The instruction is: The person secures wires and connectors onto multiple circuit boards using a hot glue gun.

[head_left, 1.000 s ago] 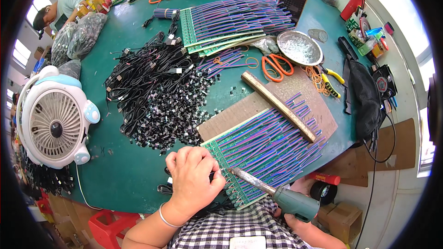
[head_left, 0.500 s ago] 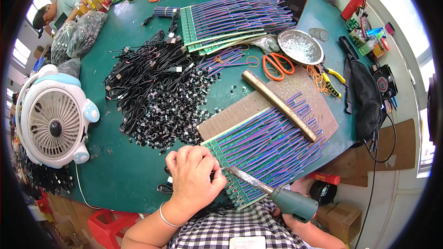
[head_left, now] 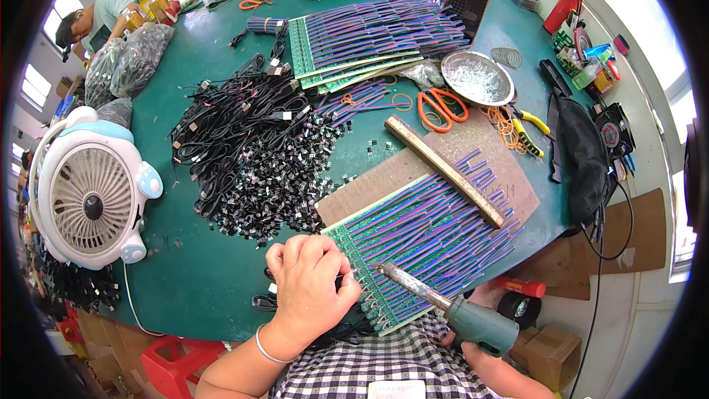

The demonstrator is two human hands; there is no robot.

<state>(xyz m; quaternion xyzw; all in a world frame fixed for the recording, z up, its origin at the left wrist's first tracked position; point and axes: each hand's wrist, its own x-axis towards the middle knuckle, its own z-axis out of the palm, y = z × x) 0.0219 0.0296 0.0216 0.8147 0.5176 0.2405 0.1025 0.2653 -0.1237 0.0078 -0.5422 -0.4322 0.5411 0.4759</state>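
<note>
My left hand [head_left: 310, 288] is closed in a pinch at the left edge of a green circuit board panel [head_left: 344, 245]. What its fingertips hold is hidden behind the fingers. A black cable [head_left: 264, 301] shows beside that wrist. My right hand [head_left: 473, 355], partly covered by the tool, grips a soldering iron [head_left: 484, 326] with a green handle. Its metal tip points left, over the panel close to my left fingers. Rows of blue and pink wires [head_left: 421, 229] run rightward from the panel. A long metal bar [head_left: 443, 171] lies across their far ends.
Black cables [head_left: 229, 118] and small black components [head_left: 277, 185] are heaped left of centre. Beyond lie stacked wired panels [head_left: 369, 37], orange scissors [head_left: 442, 109] and a metal dish [head_left: 478, 77]. A white fan [head_left: 92, 192] stands at left. Another person [head_left: 96, 18] leans over the far left.
The soldering iron has shifted slightly to the right and up, its tip moving off from the fingers of my left hand. My left hand stays in place.
</note>
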